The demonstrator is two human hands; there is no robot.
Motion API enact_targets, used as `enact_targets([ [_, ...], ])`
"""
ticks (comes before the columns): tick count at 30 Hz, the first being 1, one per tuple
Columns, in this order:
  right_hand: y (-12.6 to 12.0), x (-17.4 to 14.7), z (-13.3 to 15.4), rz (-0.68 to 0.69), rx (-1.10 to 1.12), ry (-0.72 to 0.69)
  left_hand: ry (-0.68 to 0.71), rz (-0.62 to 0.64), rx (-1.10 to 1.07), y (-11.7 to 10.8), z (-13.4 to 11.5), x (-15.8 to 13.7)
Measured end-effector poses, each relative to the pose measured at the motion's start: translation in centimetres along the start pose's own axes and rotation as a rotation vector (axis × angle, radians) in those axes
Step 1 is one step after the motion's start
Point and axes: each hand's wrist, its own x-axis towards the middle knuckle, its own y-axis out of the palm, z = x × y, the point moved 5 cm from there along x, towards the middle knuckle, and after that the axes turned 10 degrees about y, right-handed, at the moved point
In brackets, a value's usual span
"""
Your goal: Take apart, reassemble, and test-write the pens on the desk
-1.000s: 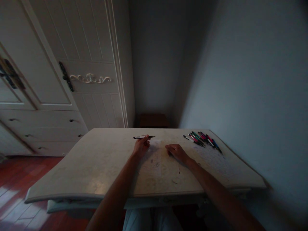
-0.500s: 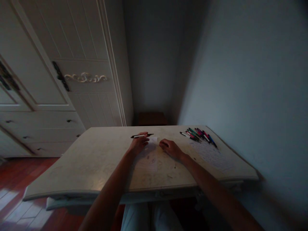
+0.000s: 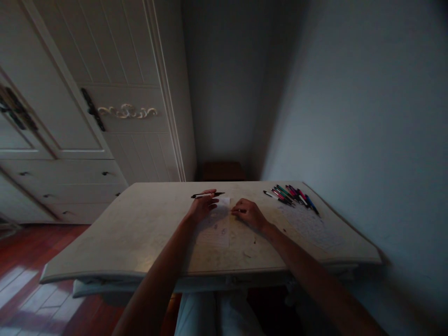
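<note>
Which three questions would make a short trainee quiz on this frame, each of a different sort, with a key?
1. Multiple choice: which hand holds the black-and-white pen? A: left. B: right. C: neither.
2. True or false: the loose pens lie in a cluster on the tabletop.
3. Fill in: the hand nearer that cluster is the ____ one.

Key:
1. A; the pen is in the left hand.
2. True.
3. Right; the right hand is nearer.
</note>
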Motion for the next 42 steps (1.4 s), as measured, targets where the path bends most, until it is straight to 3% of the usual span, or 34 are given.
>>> enact_targets([
  [5, -0.2, 0.0, -0.1, -0.018, -0.021, -0.007, -0.006, 0.005, -0.022, -0.3, 0.2, 0.3],
  [17, 0.4, -0.1, -0.7, 0.091, -0.082, -0.004, 0.008, -0.024, -0.099, -0.9, -0.3, 0.7],
  [25, 0.2, 0.0, -0.2, 0.037, -0.025, 0.033, 0.005, -0.029, -0.046, -0.6, -0.5, 0.4],
  [34, 0.9, 0.2, -0.9, 0.051, 0.406, 0.305, -0.014, 0.238, 0.066, 2.4, 0.5, -1.2],
  [38, 1.2, 0.0, -0.3, 0.051, 0.396, 0.351, -0.043, 0.335, 0.086, 2.9, 1.3, -1.6],
  [42, 0.7, 0.3, 0.3, -0.045, 0.392, 0.327, -0.014, 0.339, 0.103, 3.2, 1.4, -1.5],
])
